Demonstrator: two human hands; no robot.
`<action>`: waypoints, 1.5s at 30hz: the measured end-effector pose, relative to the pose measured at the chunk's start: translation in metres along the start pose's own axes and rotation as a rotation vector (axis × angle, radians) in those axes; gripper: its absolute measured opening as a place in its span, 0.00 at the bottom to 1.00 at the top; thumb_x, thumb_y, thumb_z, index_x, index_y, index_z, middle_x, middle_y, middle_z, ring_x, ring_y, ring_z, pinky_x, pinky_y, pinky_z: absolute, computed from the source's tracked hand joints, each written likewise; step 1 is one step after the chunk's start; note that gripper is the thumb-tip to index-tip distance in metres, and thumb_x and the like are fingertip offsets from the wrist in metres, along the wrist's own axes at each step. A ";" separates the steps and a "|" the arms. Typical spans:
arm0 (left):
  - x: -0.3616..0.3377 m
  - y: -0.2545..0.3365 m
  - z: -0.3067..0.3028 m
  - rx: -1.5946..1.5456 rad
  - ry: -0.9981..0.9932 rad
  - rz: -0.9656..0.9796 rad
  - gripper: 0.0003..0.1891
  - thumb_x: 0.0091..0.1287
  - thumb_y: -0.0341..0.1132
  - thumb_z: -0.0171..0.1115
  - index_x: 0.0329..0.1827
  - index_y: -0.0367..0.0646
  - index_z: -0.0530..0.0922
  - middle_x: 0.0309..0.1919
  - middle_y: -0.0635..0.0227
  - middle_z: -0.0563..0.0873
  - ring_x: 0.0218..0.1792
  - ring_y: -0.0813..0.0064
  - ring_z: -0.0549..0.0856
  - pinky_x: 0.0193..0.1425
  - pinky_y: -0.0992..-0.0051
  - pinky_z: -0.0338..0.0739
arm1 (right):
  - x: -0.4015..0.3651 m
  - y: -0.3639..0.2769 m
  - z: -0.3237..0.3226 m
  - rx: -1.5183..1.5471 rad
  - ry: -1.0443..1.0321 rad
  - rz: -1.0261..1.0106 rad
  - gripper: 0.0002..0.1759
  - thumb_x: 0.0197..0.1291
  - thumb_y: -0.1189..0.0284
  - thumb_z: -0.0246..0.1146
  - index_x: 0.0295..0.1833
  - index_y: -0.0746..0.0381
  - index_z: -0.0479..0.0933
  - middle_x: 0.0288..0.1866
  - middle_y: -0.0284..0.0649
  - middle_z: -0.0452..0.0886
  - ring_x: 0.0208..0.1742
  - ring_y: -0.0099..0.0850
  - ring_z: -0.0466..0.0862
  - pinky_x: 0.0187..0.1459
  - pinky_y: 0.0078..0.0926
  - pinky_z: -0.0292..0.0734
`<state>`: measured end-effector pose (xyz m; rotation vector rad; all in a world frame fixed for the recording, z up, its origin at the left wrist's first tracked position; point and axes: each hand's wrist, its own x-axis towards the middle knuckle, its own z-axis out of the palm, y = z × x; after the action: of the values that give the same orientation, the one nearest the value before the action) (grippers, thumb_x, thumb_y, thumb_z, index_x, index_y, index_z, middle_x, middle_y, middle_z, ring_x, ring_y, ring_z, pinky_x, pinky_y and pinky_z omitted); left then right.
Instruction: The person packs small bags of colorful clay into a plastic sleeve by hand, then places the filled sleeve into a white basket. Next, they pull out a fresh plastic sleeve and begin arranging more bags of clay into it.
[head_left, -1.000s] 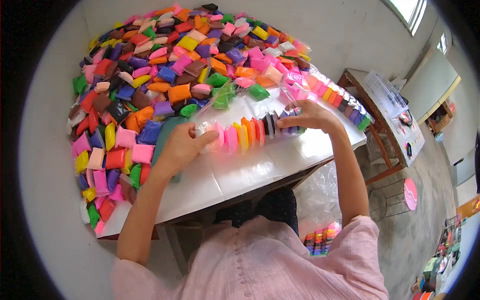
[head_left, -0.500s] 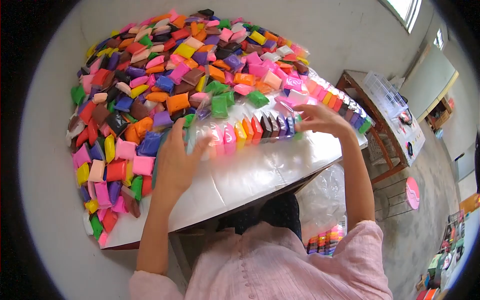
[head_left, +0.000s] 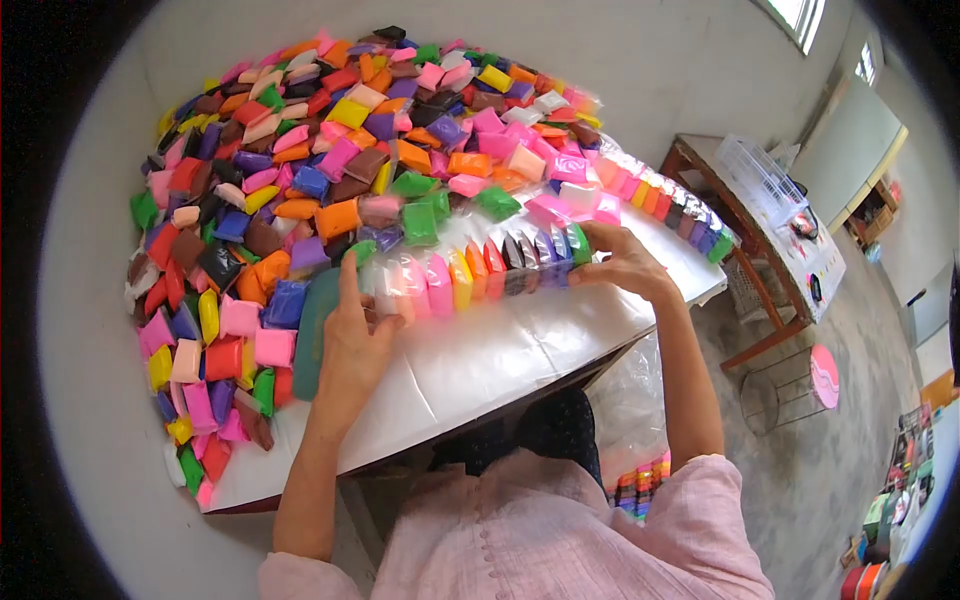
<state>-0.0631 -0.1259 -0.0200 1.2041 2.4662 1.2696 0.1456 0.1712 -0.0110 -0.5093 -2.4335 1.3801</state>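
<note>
A row of small coloured packets (head_left: 466, 275), soft and clay-like in clear film, stands on edge on the white tabletop, running from pale pink to green. At its left end is my left hand (head_left: 355, 345), with thumb and fingers curved around the pale packets. My right hand (head_left: 628, 264) grips the opposite end, fingers and thumb about the green packet (head_left: 579, 244). Clear plastic wrapping shows around the row, though its edges are hard to make out. Beside my left hand lies a teal, flat-looking object (head_left: 318, 335), partly hidden.
A big heap of loose coloured packets (head_left: 290, 180) covers the back and left of the table (head_left: 480, 365). Another lined-up row (head_left: 665, 203) lies at the right. Beyond stand a side table (head_left: 745, 200) with a white wire basket (head_left: 765, 180), and a pink-topped stool (head_left: 823, 377).
My right hand has closed in on the row's green end. My left hand has shifted slightly down, and the packets look more fanned. The whole view has turned a little.
</note>
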 end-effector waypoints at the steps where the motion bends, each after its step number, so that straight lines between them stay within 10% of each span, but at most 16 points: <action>1: -0.001 0.002 -0.002 0.020 0.002 -0.029 0.48 0.57 0.23 0.69 0.80 0.41 0.52 0.48 0.50 0.85 0.42 0.59 0.86 0.50 0.64 0.81 | -0.001 0.003 0.001 0.024 0.005 0.012 0.37 0.44 0.72 0.76 0.65 0.64 0.76 0.55 0.38 0.84 0.59 0.29 0.80 0.66 0.34 0.70; 5: -0.023 0.022 -0.005 0.569 0.221 0.337 0.49 0.54 0.26 0.72 0.80 0.40 0.54 0.61 0.49 0.79 0.58 0.54 0.82 0.64 0.61 0.76 | -0.004 0.011 0.004 0.048 0.041 0.036 0.35 0.44 0.72 0.76 0.62 0.64 0.78 0.52 0.36 0.84 0.57 0.28 0.80 0.64 0.32 0.71; 11: 0.038 0.069 0.016 0.194 -0.169 0.764 0.53 0.49 0.37 0.79 0.78 0.37 0.57 0.71 0.48 0.70 0.69 0.50 0.72 0.74 0.58 0.66 | -0.009 0.008 0.011 -0.047 0.094 0.034 0.31 0.43 0.71 0.76 0.58 0.62 0.81 0.49 0.33 0.85 0.51 0.25 0.80 0.57 0.28 0.73; 17: 0.082 0.075 0.049 0.486 -0.532 0.487 0.52 0.41 0.43 0.81 0.71 0.33 0.65 0.61 0.47 0.79 0.62 0.51 0.79 0.63 0.59 0.74 | -0.010 0.015 0.014 0.006 0.128 0.025 0.32 0.41 0.68 0.76 0.57 0.62 0.82 0.45 0.34 0.85 0.47 0.26 0.79 0.54 0.27 0.72; 34: 0.092 0.057 0.054 0.219 -0.573 0.471 0.44 0.43 0.48 0.76 0.67 0.46 0.74 0.44 0.51 0.88 0.47 0.53 0.87 0.54 0.61 0.79 | -0.016 0.008 0.019 -0.024 0.159 0.089 0.31 0.44 0.67 0.78 0.58 0.61 0.81 0.42 0.30 0.83 0.40 0.21 0.75 0.41 0.23 0.72; 45: 0.085 0.062 0.050 0.149 -0.617 0.403 0.46 0.46 0.47 0.77 0.72 0.46 0.70 0.54 0.52 0.85 0.55 0.55 0.84 0.62 0.65 0.75 | -0.029 -0.055 0.010 -0.693 0.290 -0.237 0.52 0.33 0.66 0.83 0.70 0.57 0.70 0.66 0.43 0.75 0.68 0.41 0.73 0.69 0.41 0.68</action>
<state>-0.0623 -0.0138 0.0130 1.8579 1.9459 0.6258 0.1590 0.1246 0.0298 -0.4992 -2.5645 0.3135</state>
